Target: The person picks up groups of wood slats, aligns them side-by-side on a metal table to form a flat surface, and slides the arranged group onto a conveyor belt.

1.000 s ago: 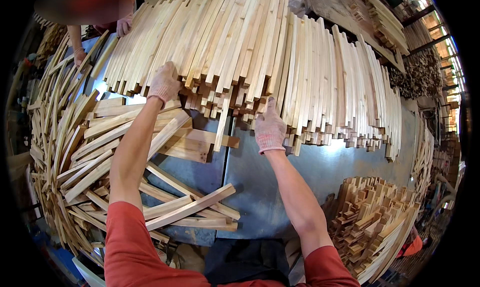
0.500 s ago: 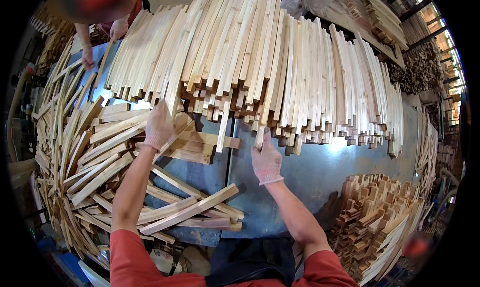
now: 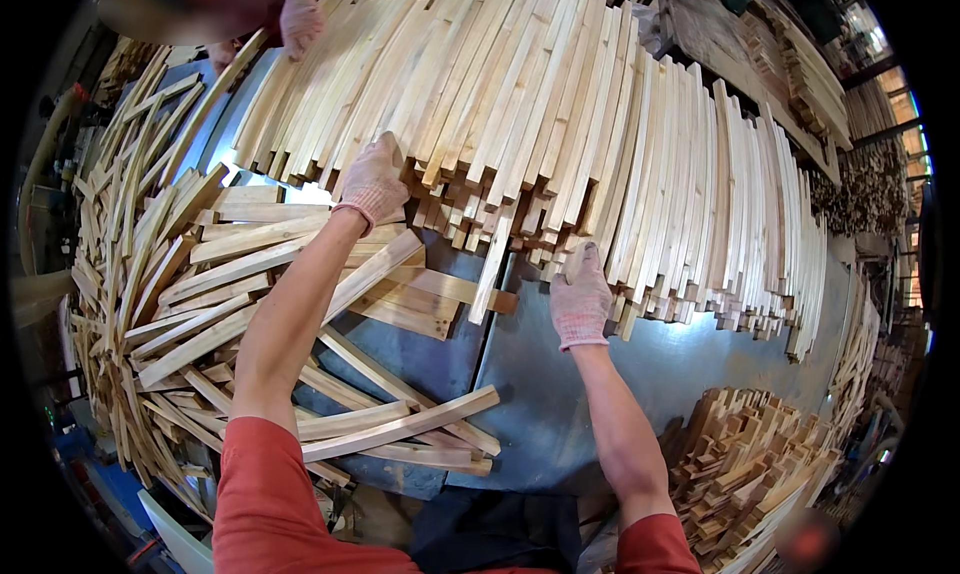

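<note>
Both my hands wear pale work gloves and are at the near ends of a wide layer of long wooden strips (image 3: 500, 94) on the metal table. My left hand (image 3: 374, 186) is closed around a strip's near end left of the middle, thumb upward; its fingertips are partly hidden. Farther right, my right hand (image 3: 582, 299) is closed on the end of another strip, thumb along its top. Between my hands, one strip (image 3: 490, 269) juts out toward me past its neighbours. Shorter strip ends show underneath in a lower layer.
A loose jumble of strips (image 3: 225, 309) covers the left side, some crossing the metal table (image 3: 535, 374) before me. Stacked strips (image 3: 755, 454) stand at the lower right. Across the table at the far left, a co-worker's gloved hand (image 3: 300, 24) is near a slanted strip (image 3: 215, 99).
My left hand has moved right and away from me, along the strip ends. My right hand has pushed slightly forward. The co-worker's hands have shifted, and the view has turned a little.
</note>
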Tool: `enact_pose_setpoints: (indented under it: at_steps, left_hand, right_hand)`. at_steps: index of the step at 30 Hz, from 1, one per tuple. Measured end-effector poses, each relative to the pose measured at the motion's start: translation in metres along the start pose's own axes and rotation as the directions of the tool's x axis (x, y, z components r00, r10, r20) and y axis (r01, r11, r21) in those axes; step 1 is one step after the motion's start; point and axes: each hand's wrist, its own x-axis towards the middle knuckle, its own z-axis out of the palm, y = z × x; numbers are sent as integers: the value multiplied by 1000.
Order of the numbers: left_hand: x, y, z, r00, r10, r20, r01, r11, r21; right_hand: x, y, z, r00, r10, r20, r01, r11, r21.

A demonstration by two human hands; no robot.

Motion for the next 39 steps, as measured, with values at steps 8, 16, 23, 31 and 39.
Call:
enact_pose_setpoints:
  at_steps: [8,16,23,31,39]
  left_hand:
    - [17,-21,-17,997,63,52,-58,994,-89]
    - [36,-26,-8,997,34,69,-37,999,40]
    - [52,-18,-3,994,112,1,-112,994,-2]
    - [-64,-39,24,971,204,-122,-218,970,-108]
    - [-193,-49,8,995,75,-61,-80,993,-82]
  right_hand:
    - [0,-52,-51,980,94,176,-102,994,39]
    - [2,-22,-16,974,65,219,-88,991,97]
    - [5,-34,-12,973,111,200,-122,992,42]
    - [-93,-13,-32,960,176,218,-220,956,193]
    - [-205,42,-27,841,65,537,-380,777,502]
